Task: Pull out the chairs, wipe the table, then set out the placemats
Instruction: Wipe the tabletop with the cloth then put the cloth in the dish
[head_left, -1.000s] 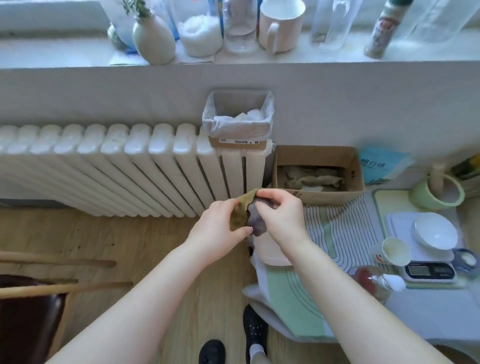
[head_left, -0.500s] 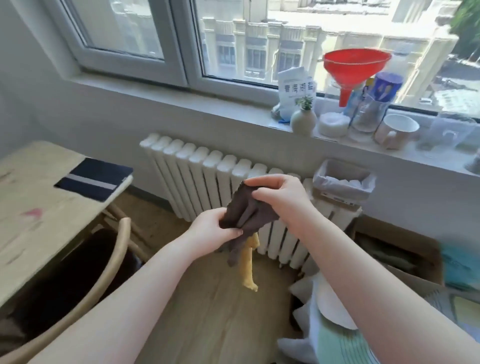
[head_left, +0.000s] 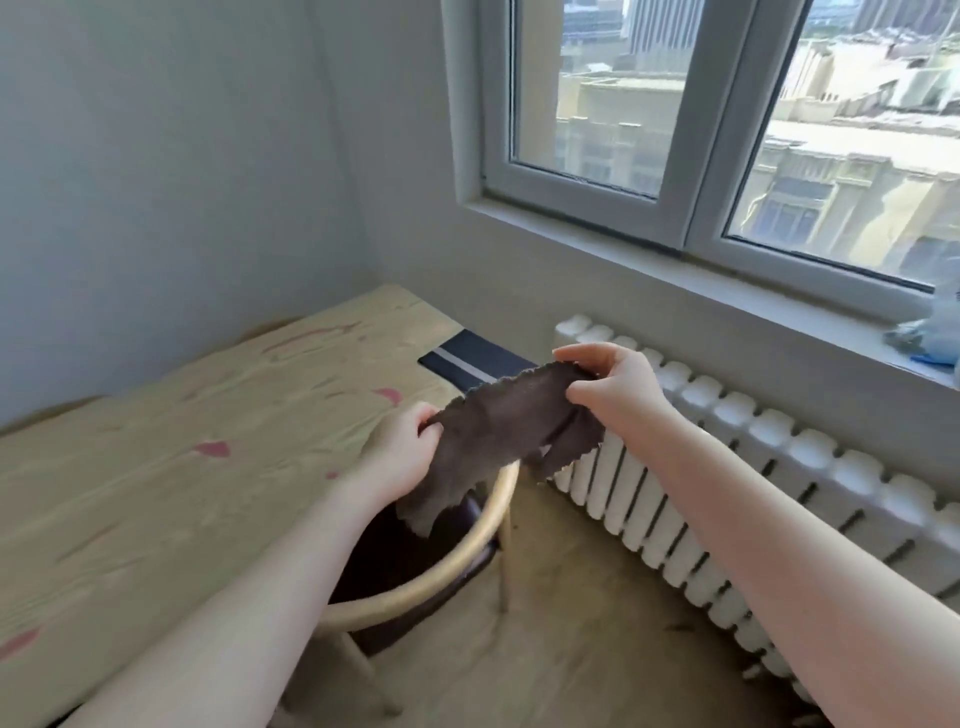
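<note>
Both hands, left hand (head_left: 402, 452) and right hand (head_left: 615, 387), pinch the brown cloth (head_left: 506, 415) stretched between them, ready for wiping the table (head_left: 182, 415)

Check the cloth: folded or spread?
Partly spread. The cloth is stretched between the left hand and right hand, its lower corners hanging loose and crumpled.

Table (head_left: 171, 452): light wood top with visible grain, pushed into the corner against the grey walls; several reddish-pink smears scattered across it. On its far right corner lies a dark navy placemat (head_left: 475, 358) with a pale stripe, flat, reaching the table's edge. Floor (head_left: 582, 634): pale wood boards; on it stands a chair (head_left: 462, 551), curved light-wood back and dark seat, tucked partly under the table's right side.
</note>
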